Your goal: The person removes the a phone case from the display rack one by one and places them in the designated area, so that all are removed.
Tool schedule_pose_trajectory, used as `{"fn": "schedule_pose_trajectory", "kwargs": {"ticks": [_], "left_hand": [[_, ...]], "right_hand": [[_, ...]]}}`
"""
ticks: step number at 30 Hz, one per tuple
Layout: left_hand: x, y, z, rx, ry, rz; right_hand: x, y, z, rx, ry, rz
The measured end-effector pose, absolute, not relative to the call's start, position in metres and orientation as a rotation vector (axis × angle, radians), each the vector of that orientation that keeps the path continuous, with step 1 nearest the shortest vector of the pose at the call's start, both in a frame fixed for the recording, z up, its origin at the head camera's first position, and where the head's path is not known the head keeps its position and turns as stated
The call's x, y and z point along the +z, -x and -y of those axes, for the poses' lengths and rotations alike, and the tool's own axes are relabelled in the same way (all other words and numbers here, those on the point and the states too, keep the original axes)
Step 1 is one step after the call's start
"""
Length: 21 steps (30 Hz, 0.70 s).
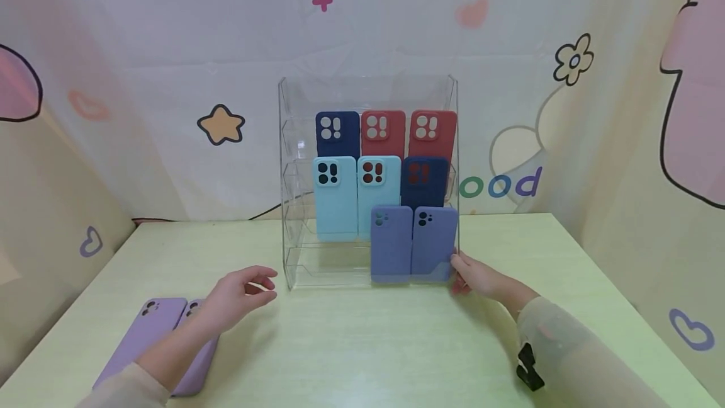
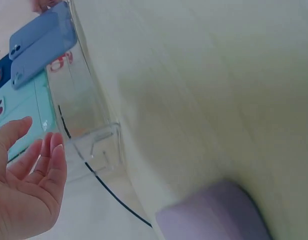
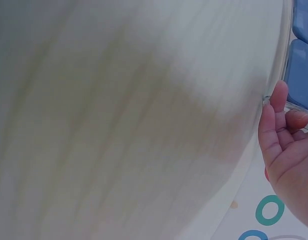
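A clear tiered display rack (image 1: pixel 328 266) stands on the table, holding phone cases in staggered rows. Two periwinkle cases (image 1: pixel 391 247) lean side by side at the right of its lowest tier. My right hand (image 1: pixel 474 274) touches the rack's lower right corner, its fingers (image 3: pixel 268 122) fairly straight along the edge and its thumb by the side panel. Short of the rack's lower left corner, my left hand (image 1: pixel 235 298) hovers with loosely bent fingers and nothing in them. Under the left forearm lie two lilac phone cases (image 1: pixel 138 332), partly covered by it.
Higher tiers hold two light blue cases (image 1: pixel 335 216), a navy case (image 1: pixel 338 134), another navy case lower right, and two red cases (image 1: pixel 383 143). A patterned cloth (image 1: pixel 362 36) hangs behind. The pale table (image 1: pixel 362 351) runs toward me.
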<state>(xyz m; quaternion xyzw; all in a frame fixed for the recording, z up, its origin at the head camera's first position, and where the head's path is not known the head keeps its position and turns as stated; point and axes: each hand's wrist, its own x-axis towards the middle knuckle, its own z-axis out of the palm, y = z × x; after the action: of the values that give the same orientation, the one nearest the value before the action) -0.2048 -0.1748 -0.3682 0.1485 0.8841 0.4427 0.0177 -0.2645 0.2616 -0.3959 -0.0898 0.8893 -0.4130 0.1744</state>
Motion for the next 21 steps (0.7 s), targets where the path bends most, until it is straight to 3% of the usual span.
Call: {"fn": "schedule_pose_trajectory", "kwargs": {"ticks": [21], "left_hand": [[-0.374,0.244,0.093,1.639,-0.598,-2.452]], "right_hand": [[-0.393,0.261,-0.260,-1.179,0.243,-2.515]]}}
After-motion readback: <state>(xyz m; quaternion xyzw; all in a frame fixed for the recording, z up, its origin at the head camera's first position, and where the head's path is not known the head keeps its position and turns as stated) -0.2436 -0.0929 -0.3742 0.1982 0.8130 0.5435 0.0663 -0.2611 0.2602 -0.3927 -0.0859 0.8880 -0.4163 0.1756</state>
